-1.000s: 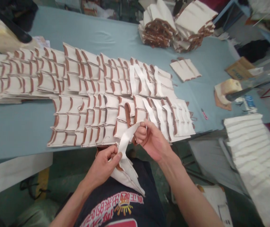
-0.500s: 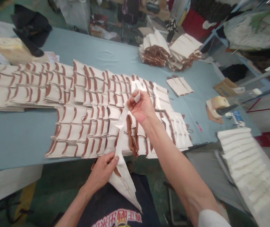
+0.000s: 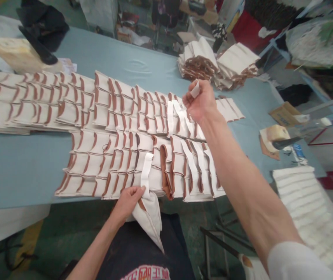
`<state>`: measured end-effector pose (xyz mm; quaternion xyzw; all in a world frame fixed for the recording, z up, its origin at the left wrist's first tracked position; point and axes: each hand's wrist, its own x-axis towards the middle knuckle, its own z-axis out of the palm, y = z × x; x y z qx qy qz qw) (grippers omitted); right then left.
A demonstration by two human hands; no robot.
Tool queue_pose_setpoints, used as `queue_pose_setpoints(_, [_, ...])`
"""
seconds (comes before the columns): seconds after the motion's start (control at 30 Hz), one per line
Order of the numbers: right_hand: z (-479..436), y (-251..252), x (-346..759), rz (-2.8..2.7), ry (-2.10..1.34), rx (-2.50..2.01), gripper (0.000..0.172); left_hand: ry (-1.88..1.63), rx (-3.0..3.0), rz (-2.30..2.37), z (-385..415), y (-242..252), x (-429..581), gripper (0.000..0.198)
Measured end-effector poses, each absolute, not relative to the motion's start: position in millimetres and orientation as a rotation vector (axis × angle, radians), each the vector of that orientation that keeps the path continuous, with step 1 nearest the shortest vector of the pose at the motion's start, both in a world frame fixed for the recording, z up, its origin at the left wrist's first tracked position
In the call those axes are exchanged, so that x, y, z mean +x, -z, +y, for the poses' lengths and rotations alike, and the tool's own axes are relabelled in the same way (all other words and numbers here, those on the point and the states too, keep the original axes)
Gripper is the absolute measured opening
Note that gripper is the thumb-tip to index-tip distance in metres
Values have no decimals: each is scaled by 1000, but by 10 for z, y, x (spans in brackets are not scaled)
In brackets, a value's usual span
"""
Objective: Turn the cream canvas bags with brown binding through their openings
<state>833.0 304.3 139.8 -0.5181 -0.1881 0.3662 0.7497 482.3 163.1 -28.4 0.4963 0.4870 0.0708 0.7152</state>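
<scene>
My left hand (image 3: 129, 202) is closed on a cream fabric piece (image 3: 149, 214) with a brown patch, just past the table's near edge. From that grip a white strip (image 3: 147, 167) runs up over the stacked pieces, its top end free. Out over the back row, my right hand (image 3: 200, 99) has its fingers curled round a small white slip (image 3: 195, 89). Rows of cream panels with brown edging (image 3: 90, 159) lie overlapped in front of me. Several more white strips (image 3: 191, 163) lie across the panels at the right, partly hidden by my right forearm.
Bundles of cream and brown pieces (image 3: 198, 62) stand at the back of the blue-covered table (image 3: 14, 167). At the right are a yellowish block (image 3: 277, 133) and a cardboard box (image 3: 284, 114). A stack of whitish pieces (image 3: 303, 202) is beside the table. Black cloth (image 3: 42, 27) lies far left.
My right hand has moved up and right, away from the white strip, keeping the small slip. The strip's upper end is now loose, while my left hand still grips the fabric piece.
</scene>
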Motion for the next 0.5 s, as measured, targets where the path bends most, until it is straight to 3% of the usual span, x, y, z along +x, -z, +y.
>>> queue_pose_setpoints(0.2, [2246,-1408,8013,-612,-849,-1331,24,-216,1072,1212,1360,71,4676,63])
queue_pose_setpoints(0.5, [1079,-1134,7100,-613,-1147,-1384,42,-284,1061,1339,1125,171,4732,68])
